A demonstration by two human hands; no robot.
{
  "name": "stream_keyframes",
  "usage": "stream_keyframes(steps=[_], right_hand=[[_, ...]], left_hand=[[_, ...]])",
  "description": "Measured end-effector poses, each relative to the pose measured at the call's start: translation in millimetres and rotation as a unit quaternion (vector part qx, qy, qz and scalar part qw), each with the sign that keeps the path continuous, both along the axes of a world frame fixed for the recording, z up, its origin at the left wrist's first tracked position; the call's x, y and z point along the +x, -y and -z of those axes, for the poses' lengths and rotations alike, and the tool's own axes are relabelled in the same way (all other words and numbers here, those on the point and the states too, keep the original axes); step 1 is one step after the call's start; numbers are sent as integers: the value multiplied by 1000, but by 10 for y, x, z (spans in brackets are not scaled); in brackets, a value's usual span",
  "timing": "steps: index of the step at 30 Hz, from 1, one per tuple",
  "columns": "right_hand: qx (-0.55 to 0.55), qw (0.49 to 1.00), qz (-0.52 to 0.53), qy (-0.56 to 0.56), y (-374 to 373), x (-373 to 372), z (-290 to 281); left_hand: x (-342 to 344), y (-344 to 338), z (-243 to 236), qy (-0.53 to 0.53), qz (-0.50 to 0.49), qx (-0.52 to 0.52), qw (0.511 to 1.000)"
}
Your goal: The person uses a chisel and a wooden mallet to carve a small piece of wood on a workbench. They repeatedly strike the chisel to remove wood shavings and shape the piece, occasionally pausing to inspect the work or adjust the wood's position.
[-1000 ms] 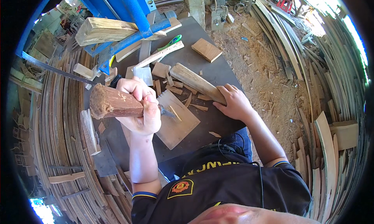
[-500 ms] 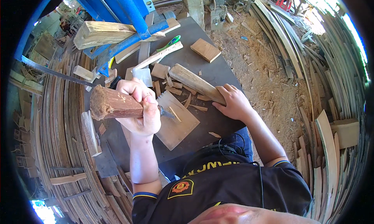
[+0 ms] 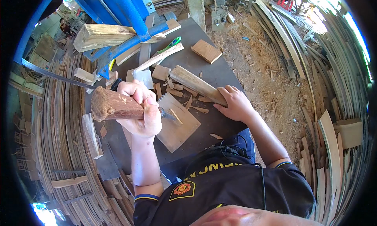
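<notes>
My left hand (image 3: 141,112) is closed round a thick reddish-brown wooden handle (image 3: 114,105), its worn round end facing left, with a metal blade (image 3: 168,115) showing to the right. Below the blade lies a thin square wooden board (image 3: 177,131). My right hand (image 3: 235,104) grips the near end of a long weathered wooden bar (image 3: 192,80), which lies angled on the dark tabletop (image 3: 214,126). Small wood chips (image 3: 191,102), a short block (image 3: 161,72) and a pale metal piece (image 3: 143,77) lie around these.
A blue metal frame with a saw blade (image 3: 141,21) stands back left, carrying a log piece (image 3: 100,36). A rectangular block (image 3: 206,51) and a green-handled tool (image 3: 172,42) rest at the back. Stacked planks (image 3: 59,124) line both sides; sawdust covers the floor (image 3: 259,69).
</notes>
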State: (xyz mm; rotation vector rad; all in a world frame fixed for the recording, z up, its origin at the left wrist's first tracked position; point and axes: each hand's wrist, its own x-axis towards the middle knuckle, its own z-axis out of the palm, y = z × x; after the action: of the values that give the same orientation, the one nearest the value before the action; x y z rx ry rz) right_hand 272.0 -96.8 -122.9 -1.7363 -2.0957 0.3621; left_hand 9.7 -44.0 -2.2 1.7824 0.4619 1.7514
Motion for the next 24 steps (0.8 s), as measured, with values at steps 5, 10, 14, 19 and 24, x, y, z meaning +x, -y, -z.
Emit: stream_keyframes(steps=[5, 10, 14, 19, 24], right_hand=[[8, 1000, 0, -4, -3, 5, 15], [15, 1000, 0, -12, 6, 10, 33], [26, 1000, -3, -15, -2, 16, 82], [-6, 1000, 6, -14, 26, 34, 63], [-1, 1000, 1, -11, 18, 16, 52]], left_hand=[[5, -7, 13, 7, 0, -4, 1000], [3, 55, 15, 20, 0, -24, 1000], [-15, 98, 60, 23, -1, -21, 1000], [-6, 87, 116, 21, -28, 4, 999], [0, 132, 30, 28, -37, -11, 999]])
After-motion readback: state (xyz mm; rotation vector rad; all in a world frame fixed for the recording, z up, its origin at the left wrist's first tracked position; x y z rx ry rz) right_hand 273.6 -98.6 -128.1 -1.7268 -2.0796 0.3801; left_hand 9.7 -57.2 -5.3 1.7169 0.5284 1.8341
